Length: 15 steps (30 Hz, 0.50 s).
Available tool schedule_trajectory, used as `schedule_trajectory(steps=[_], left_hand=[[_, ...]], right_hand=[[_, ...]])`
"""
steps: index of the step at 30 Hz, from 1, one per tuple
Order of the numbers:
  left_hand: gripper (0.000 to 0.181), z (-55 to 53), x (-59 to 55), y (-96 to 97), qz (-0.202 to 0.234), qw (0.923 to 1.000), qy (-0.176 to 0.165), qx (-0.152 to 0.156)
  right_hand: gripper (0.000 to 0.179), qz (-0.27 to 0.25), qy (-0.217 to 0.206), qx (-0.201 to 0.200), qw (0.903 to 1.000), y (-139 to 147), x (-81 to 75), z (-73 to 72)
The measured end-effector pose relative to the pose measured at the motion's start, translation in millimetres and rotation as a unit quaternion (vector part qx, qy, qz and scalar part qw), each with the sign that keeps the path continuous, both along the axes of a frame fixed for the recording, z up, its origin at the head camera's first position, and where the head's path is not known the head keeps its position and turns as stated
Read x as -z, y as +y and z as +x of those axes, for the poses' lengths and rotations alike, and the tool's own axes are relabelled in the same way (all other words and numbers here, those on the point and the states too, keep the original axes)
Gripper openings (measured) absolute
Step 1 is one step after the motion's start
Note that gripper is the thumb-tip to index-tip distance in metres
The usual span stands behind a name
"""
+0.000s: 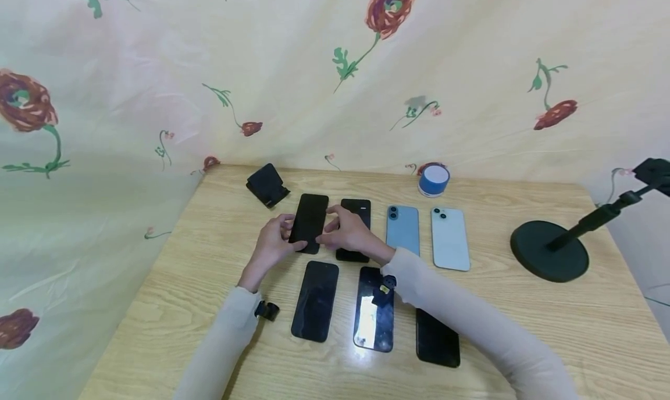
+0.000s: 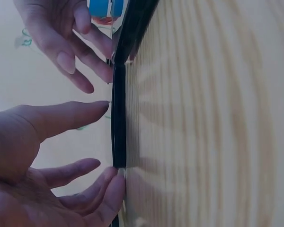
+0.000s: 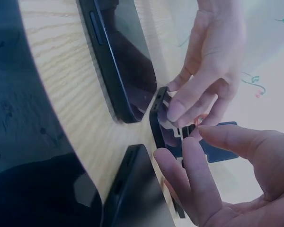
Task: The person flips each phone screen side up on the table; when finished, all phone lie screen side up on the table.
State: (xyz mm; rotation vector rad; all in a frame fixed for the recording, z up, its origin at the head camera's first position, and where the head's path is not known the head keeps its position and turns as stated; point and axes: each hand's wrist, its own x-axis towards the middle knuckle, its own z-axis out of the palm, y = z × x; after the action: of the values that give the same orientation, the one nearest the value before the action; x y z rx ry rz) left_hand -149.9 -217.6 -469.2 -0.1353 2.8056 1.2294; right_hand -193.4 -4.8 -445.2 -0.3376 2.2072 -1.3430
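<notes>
Both hands are at a black phone (image 1: 310,222) that lies screen up at the left of the back row. My left hand (image 1: 274,237) holds its left side, the thumb over the lower corner and the fingers by the edge. From the other side my right hand (image 1: 348,231) holds the right edge, index finger near the top and thumb near the bottom. In the left wrist view the phone's dark side (image 2: 119,118) runs close along the wood. Under the right hand and wrist lies another black phone (image 1: 356,256), partly covered.
A light blue phone (image 1: 402,228) and a pale phone (image 1: 451,243) lie backs up to the right. Three dark phones (image 1: 315,301) form the front row, one partly under the right sleeve. Behind are a black folded stand (image 1: 267,185) and a blue-and-white round container (image 1: 434,180). A round-based stand (image 1: 549,260) is at right.
</notes>
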Motion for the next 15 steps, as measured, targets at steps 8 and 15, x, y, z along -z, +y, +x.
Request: schedule_trajectory(steps=[8, 15], left_hand=[[0.072, 5.8, -8.8, 14.1, -0.054, 0.9983, 0.014, -0.019], [0.069, 8.7, -12.9, 27.3, -0.052, 0.9980, 0.032, -0.014]], right_hand=[[0.075, -0.012, 0.026, -0.023, 0.9993, 18, -3.5, -3.3], [0.071, 0.023, 0.056, -0.016, 0.9980, 33, -4.5, -10.1]])
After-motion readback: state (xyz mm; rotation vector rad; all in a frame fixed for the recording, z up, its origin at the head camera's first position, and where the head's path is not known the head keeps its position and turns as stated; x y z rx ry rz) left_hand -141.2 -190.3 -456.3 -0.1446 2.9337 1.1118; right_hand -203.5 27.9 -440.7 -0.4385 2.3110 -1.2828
